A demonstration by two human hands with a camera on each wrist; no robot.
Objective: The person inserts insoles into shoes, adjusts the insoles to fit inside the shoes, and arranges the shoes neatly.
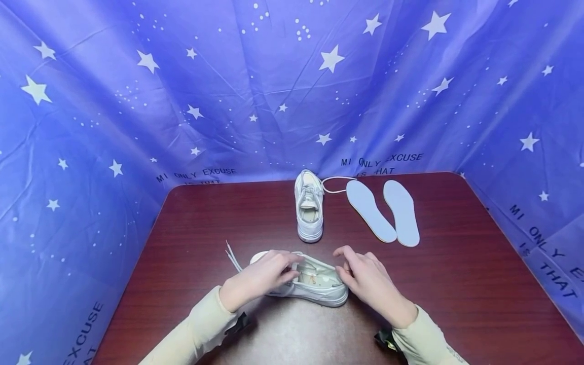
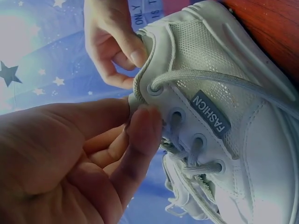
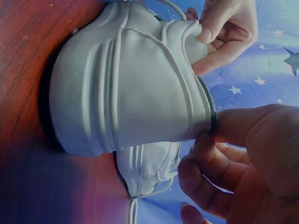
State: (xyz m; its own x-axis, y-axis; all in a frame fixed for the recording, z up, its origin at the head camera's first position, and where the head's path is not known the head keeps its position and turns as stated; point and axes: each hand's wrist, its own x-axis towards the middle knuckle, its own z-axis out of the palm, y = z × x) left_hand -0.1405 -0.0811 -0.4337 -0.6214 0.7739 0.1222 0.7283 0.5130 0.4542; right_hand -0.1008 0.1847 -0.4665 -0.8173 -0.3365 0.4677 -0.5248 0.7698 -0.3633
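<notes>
A white lace-up sneaker (image 1: 315,296) lies sole down near the front of the table, toe to the left and opening upward. My left hand (image 1: 266,274) pinches the tongue at the front of the opening, its thumb and index finger beside the top eyelet in the left wrist view. At the heel, my right hand (image 1: 369,276) pinches the collar's rim between thumb and forefinger, as the right wrist view (image 3: 261,154) shows. The other right-hand fingers curl loosely below. A lace (image 2: 205,77) runs free from the top eyelet, and a grey "FASHION" label (image 2: 209,114) marks the side.
Behind stands a second white sneaker (image 1: 310,230), toe pointing away, with a lace (image 1: 335,191) trailing right. Two pale insoles, one on the left (image 1: 370,210) and one on the right (image 1: 402,213), lie flat beside it. A blue star-patterned curtain (image 1: 274,91) borders the dark red table (image 1: 205,218).
</notes>
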